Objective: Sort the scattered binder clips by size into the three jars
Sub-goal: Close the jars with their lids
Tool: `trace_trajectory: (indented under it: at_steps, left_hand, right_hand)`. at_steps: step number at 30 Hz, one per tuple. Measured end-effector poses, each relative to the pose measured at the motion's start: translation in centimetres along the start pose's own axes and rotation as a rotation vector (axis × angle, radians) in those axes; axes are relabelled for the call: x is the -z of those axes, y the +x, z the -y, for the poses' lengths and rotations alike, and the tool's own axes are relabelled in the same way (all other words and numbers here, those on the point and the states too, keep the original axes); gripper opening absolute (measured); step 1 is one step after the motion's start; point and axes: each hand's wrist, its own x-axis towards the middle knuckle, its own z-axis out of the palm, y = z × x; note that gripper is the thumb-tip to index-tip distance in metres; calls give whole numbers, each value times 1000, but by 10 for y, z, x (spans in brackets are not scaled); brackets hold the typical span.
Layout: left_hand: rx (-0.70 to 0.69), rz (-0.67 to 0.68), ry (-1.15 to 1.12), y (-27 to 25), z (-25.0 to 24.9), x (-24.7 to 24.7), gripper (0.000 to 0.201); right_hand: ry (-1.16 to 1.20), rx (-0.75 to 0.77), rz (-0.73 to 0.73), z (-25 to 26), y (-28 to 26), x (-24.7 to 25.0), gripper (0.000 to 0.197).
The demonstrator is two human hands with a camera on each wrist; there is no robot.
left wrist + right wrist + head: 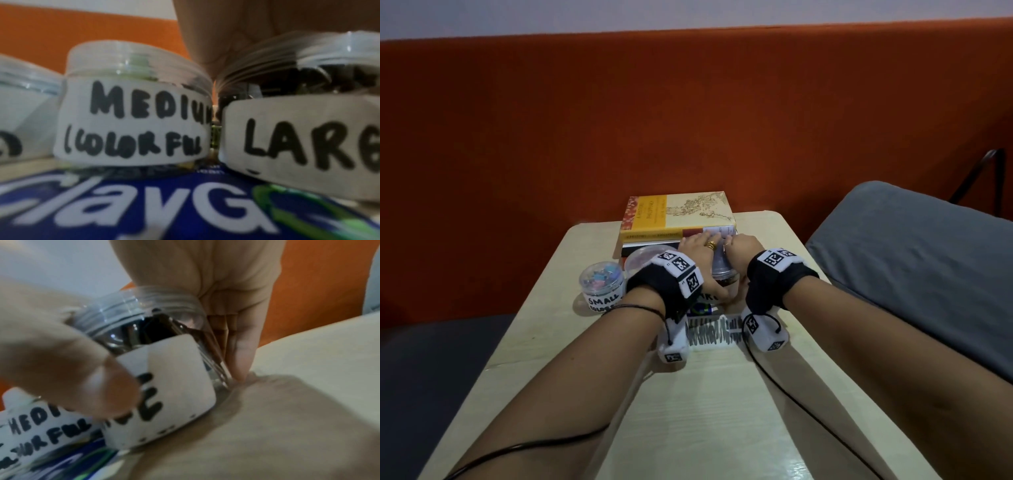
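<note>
— What's carrying everything?

— A pale, light-wood table (722, 411) with rounded far corners. At its far edge lies a stack of books (674, 222), a yellow-and-cream hardback on top.

— And nearer you?

— A small clear plastic jar labelled SMALL (602, 284), holding coloured clips, stands on the bare wood to my left. The clear jar labelled MEDIUM (131, 113) stands on a blue printed packet (144, 207), which lies flat on the table. A white card with black scribbles (714, 334) lies beside that packet, nearer me.
</note>
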Motion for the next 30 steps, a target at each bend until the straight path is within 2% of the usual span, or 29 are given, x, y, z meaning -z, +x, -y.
trace_trajectory:
  at_steps: [2, 4, 6, 8, 11, 15, 19, 22, 30]
  left_hand:
    - [8, 15, -66, -2, 3, 3, 112]
    - [24, 21, -98, -5, 2, 4, 105]
    - [31, 18, -45, -5, -1, 3, 102]
    - [46, 2, 6, -2, -3, 2, 101]
    - [65, 28, 35, -1, 0, 3, 112]
    - [128, -84, -33, -5, -3, 3, 107]
    - [88, -96, 13, -14, -8, 8, 84]
    - [85, -93, 26, -12, -7, 5, 77]
    - [25, -109, 158, -3, 1, -10, 86]
  right_hand:
    - [-62, -48, 40, 5, 2, 1, 40]
    - [-127, -106, 11, 16, 1, 4, 41]
    - [-135, -56, -14, 17, -2, 5, 41]
    - [-110, -54, 21, 8, -4, 5, 40]
    - [0, 6, 51, 3, -10, 7, 41]
    - [29, 63, 24, 7, -6, 10, 40]
    - [41, 128, -5, 1, -10, 6, 40]
    - [54, 122, 7, 2, -15, 5, 41]
    - [32, 137, -25, 0, -7, 2, 44]
